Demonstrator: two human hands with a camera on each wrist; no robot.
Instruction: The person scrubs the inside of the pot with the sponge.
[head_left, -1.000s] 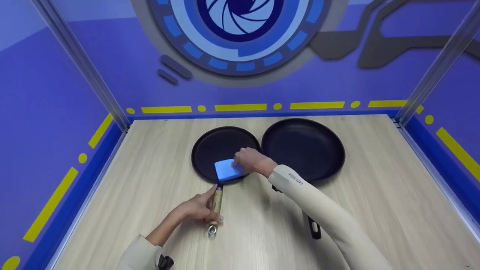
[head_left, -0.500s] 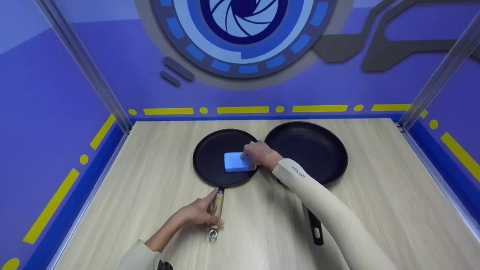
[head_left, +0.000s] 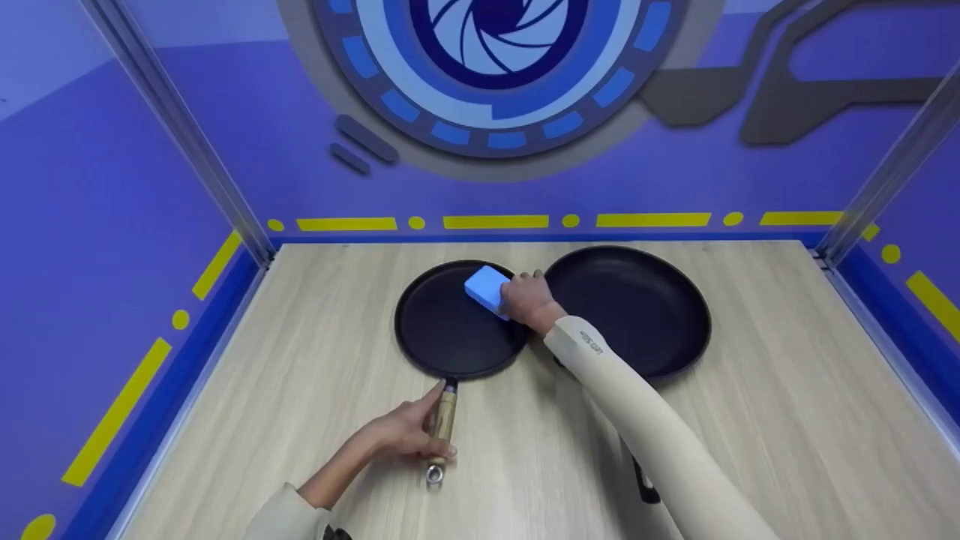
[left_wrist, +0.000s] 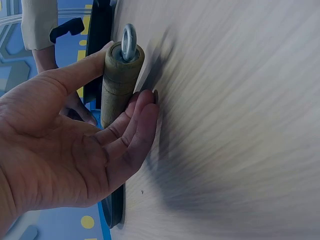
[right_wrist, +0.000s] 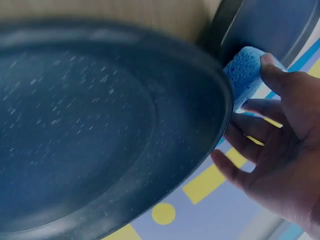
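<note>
A flat black crepe pan lies on the table with its wooden handle toward me. My left hand grips that handle, thumb on one side and fingers on the other; the handle's metal hanging ring shows in the left wrist view. Between thumb and fingers my right hand pinches a blue sponge over the far right part of the crepe pan. The sponge's porous face shows in the right wrist view, past the larger pan's rim.
A larger, deeper black frying pan sits right beside the crepe pan, its black handle partly hidden under my right forearm. Wood-grain tabletop surrounds both pans. Blue printed walls stand at the back and sides.
My right hand has moved the sponge from the near part of the crepe pan, up and rightward, to its far right side. My left hand keeps its grip on the handle.
</note>
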